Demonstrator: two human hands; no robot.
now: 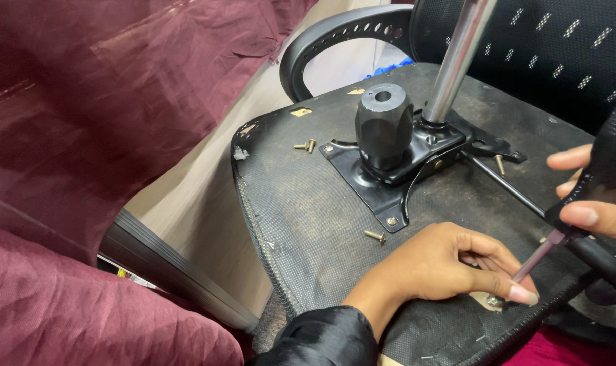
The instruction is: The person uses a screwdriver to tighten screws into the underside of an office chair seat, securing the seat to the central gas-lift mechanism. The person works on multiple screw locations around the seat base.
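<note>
- The left hand (pixel 443 264) is lying palm-down on the rough dark underside of an upturned office chair seat (pixel 308 217), its fingers curled narrow, with the fingertips pinching around the metal tip of a screwdriver (pixel 559 230) where it is meeting a small screw (pixel 494 300) in a pale patch near the seat's front edge.
- The right hand (pixel 589 193) is wrapping around the screwdriver's black handle at the right edge of the view, thumb and fingers closing on it; part of this hand is running out of frame.
- The screwdriver's thin silvery shaft is slanting down and leftward from the handle to the screw.
- A glossy black sleeve (pixel 328 335) is covering the left wrist.
- Just beyond the left hand, a loose brass-coloured bolt (pixel 375 236) is lying on the seat, beside a corner of the flat black steel mounting plate (pixel 382 183).
- A faceted black knob (pixel 384 125) is standing upright on the plate, with a polished chrome column (pixel 457 57) rising beside it.
- Another loose bolt (pixel 305 145) is resting further left.
- A curved, perforated black plastic armrest (pixel 335 37) is arching behind.
- Crumpled maroon fabric (pixel 104 102) is filling the left side.
</note>
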